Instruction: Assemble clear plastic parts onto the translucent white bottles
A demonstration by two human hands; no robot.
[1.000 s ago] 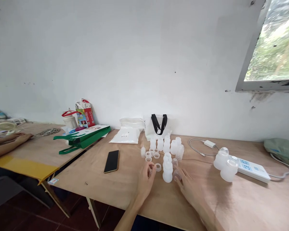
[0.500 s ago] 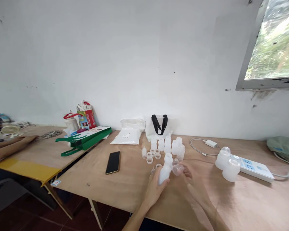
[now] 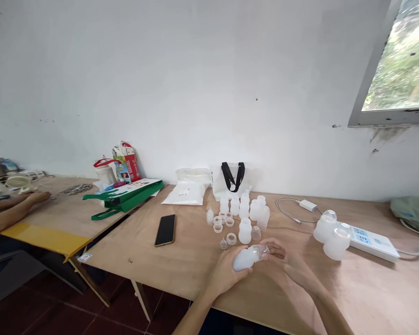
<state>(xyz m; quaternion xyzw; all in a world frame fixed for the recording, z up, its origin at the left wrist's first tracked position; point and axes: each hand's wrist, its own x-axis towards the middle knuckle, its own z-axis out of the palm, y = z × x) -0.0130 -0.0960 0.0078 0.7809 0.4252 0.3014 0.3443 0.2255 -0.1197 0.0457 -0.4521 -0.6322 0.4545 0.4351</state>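
Observation:
My left hand (image 3: 226,272) is wrapped around a small frosted baby bottle (image 3: 242,260), tilted with its top to the right. A clear domed cap (image 3: 261,251) sits at the bottle's top end, and the fingers of my right hand (image 3: 282,260) grip it. Just behind them stand another frosted bottle (image 3: 245,231) and a second clear cap (image 3: 256,233). A ring collar (image 3: 231,239) and a clear nipple (image 3: 224,243) lie to the left of that bottle.
Several bottles (image 3: 254,210) and ring collars (image 3: 218,221) stand behind. Two capped bottles (image 3: 336,243) are beside a power strip (image 3: 373,243) at right. A phone (image 3: 165,230), white packet (image 3: 185,194) and green bag (image 3: 131,197) lie leftward. Another person's arm (image 3: 17,209) rests on the far-left table.
My right hand has brought a clear cap to the bottle's top. The bottle in my left hand has tipped to the right and come nearer to me.

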